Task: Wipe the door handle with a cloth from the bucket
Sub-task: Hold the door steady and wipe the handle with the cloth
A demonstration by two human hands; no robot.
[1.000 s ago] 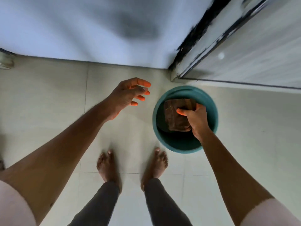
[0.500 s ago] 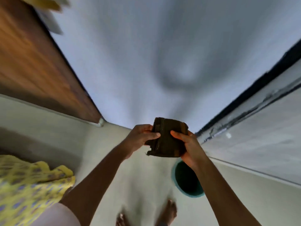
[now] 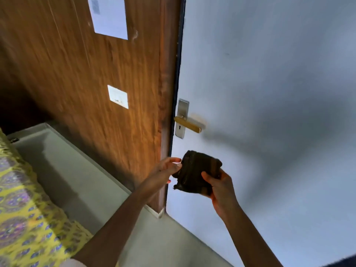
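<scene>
A wood-grain wall carrying two paper notices fills the left, meeting a pale door at a dark edge. The left hand pinches a folded dark cloth; the right hand grips it, below the brass door handle, apart, nothing between.

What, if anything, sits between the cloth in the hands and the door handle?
Nothing visible. The dark cloth, gripped by the right hand with the left hand at its edge, hangs below the brass door handle. Only bare pale door shows in the gap between them.
</scene>
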